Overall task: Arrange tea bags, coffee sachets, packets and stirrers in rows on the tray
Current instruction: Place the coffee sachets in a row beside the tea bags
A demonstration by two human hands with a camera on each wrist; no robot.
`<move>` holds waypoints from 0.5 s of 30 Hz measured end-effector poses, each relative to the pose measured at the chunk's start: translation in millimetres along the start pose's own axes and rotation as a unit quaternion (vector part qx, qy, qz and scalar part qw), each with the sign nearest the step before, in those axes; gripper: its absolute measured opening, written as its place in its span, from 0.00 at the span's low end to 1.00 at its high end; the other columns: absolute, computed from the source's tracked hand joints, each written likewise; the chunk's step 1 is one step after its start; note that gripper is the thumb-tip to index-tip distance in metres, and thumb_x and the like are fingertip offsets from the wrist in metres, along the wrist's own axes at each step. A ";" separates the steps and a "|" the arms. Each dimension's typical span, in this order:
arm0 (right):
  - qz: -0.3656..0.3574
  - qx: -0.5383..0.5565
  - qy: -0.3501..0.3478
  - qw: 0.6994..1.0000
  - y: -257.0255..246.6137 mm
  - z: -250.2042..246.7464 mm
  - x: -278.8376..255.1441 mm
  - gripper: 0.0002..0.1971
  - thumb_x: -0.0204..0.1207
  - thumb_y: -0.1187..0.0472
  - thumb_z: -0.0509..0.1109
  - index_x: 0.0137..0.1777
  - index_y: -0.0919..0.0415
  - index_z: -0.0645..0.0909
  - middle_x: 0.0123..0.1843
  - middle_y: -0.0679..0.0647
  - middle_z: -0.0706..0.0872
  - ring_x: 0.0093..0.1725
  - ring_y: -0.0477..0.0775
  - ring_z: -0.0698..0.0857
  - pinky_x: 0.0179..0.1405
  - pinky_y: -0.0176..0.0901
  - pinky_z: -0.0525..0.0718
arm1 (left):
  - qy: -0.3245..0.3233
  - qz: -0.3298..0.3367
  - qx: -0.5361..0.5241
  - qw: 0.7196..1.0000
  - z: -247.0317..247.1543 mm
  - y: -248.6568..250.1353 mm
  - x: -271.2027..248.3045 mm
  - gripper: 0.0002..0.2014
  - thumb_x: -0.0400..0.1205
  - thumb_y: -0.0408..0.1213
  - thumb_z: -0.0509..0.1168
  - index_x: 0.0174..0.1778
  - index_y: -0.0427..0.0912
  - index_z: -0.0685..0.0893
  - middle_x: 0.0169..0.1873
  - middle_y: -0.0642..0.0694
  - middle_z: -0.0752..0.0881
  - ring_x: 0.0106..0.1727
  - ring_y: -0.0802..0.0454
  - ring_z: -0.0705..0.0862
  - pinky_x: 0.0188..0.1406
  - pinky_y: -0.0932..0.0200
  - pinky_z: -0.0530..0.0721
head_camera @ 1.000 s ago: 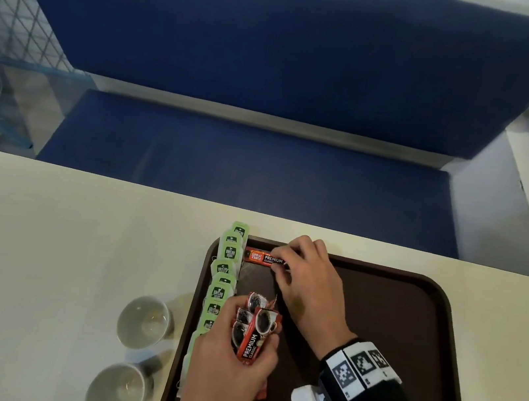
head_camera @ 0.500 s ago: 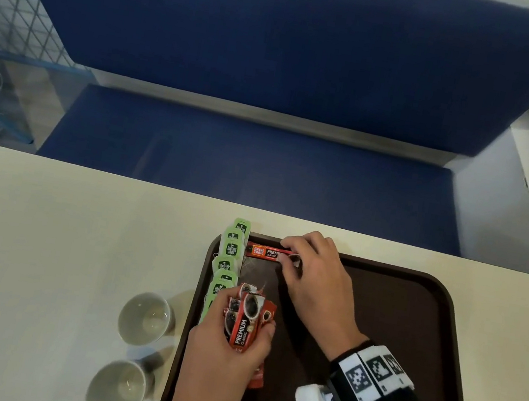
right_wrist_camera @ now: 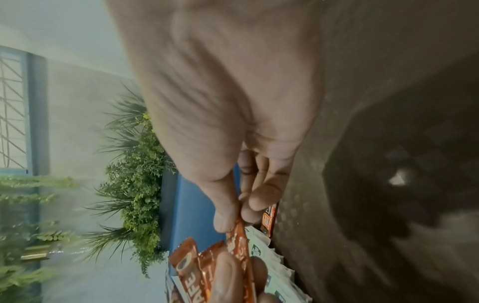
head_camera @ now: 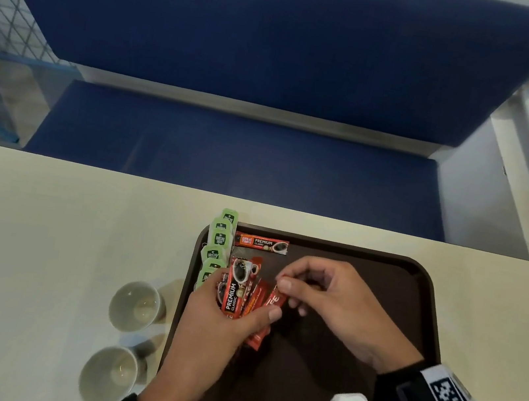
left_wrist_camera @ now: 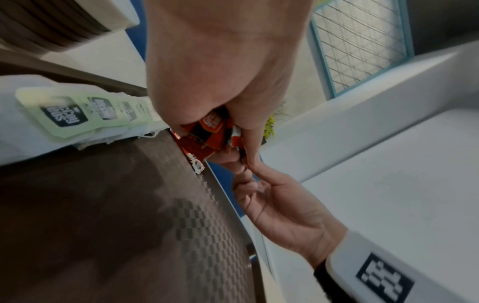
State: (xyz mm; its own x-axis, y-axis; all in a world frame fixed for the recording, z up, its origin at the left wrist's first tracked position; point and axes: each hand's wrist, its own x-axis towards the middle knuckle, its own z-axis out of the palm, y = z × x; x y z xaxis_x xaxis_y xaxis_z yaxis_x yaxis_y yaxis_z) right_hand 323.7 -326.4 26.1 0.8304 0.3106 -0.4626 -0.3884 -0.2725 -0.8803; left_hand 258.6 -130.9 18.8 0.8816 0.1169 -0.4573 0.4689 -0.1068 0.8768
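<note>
- Coffee sachets [head_camera: 243,292]: red bunch fanned upright in left hand [head_camera: 210,334], centre-left of the head view, over the tray [head_camera: 414,293].
- Left grip: fingers + thumb curled round the bunch, thumb across the front; wrist enters from the bottom edge.
- Right hand [head_camera: 327,300]: thumb + forefinger pinching the top corner of the rightmost sachet [head_camera: 275,300] in the fan, other fingers loosely curled; forearm runs in from lower right, wrist band w/ markers.
- One laid sachet [head_camera: 261,244] flat at tray's upper-left corner, lengthwise along the far rim.
- Tea bags [head_camera: 218,245]: green tags in a column along tray's left rim, overlapping; topmost pokes past the far rim.
- Open room: dark tray floor right of the hands + below them.
- Two cups [head_camera: 135,306] on the worktop [head_camera: 43,234], lower left, just beside the tray.
</note>
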 end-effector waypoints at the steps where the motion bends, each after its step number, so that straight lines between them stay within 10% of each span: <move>1: 0.000 0.008 0.007 1.000 0.4 -0.4 -0.3 0.02 0.83 0.59 0.80 0.52 0.56 0.94 0.48 0.57 0.95 0.44 0.51 0.90 0.44 0.42 0.87 | -0.003 -0.002 -0.007 1.000 -1.4 1.0 -0.5 0.25 0.70 0.48 0.88 0.61 0.58 0.88 0.48 0.61 0.96 0.48 0.62 0.95 0.47 0.65 0.90; 15: 0.028 0.000 0.099 0.995 15.6 -9.0 2.2 0.06 0.86 0.61 0.77 0.51 0.52 0.95 0.48 0.53 0.95 0.41 0.44 0.87 0.40 0.35 0.85 | 0.043 -0.015 0.039 0.998 -17.4 -6.1 -0.1 0.20 0.74 0.45 0.87 0.58 0.55 0.86 0.40 0.56 0.94 0.38 0.58 0.93 0.31 0.68 0.87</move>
State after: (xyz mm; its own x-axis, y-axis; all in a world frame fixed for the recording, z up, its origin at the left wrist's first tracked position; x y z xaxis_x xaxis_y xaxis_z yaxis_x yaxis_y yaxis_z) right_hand 323.1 -338.2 12.4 0.8702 0.1094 -0.4804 -0.4357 -0.2842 -0.8540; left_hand 254.7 -113.0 16.1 0.8612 0.2047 -0.4652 0.5001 -0.1784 0.8474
